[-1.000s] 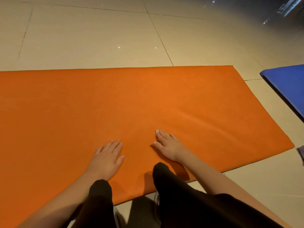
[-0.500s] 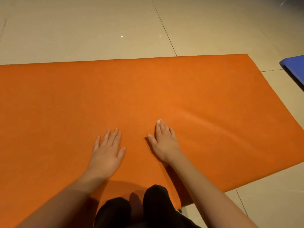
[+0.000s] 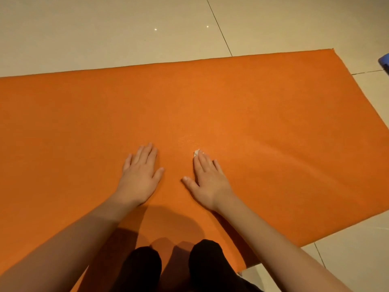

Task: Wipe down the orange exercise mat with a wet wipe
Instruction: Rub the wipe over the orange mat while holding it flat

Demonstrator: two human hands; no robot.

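The orange exercise mat (image 3: 263, 127) lies flat on the tiled floor and fills most of the view. My left hand (image 3: 141, 173) rests flat on the mat with straight fingers. To its right, my right hand (image 3: 207, 179) lies flat and presses a white wet wipe (image 3: 196, 152) against the mat. Only a small corner of the wipe shows past the fingertips. A faint damp patch sits on the mat just beyond the wipe.
Beige floor tiles (image 3: 105, 32) surround the mat. A corner of a blue mat (image 3: 384, 63) shows at the right edge. My knees in black trousers (image 3: 174, 268) rest on the mat's near edge.
Both hands have slid forward across the mat, away from my knees. The view has shifted forward and left, so the blue mat has almost left the frame.
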